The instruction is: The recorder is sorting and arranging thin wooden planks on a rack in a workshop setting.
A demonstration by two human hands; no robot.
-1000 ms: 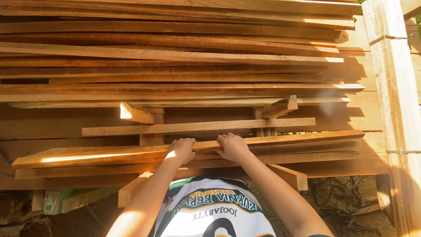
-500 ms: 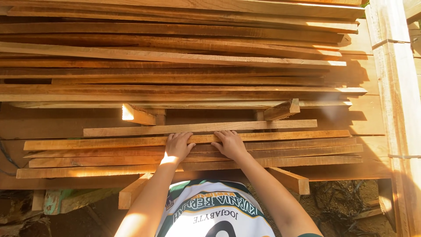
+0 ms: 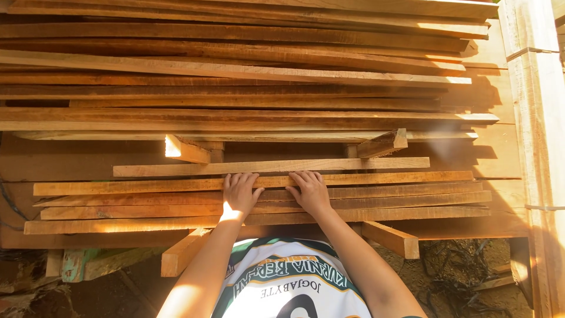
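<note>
No packages, signs or screens show here. The only lettered surface is the shirt (image 3: pixel 288 282) at the bottom centre of the view: white cloth with a curved dark green band edged in yellow, pale lettering on the band and smaller dark lettering on the white below it.

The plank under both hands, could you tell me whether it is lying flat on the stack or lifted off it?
Flat. The plank rests level on the boards beneath, and the left hand and right hand lie palm-down on it.
</note>
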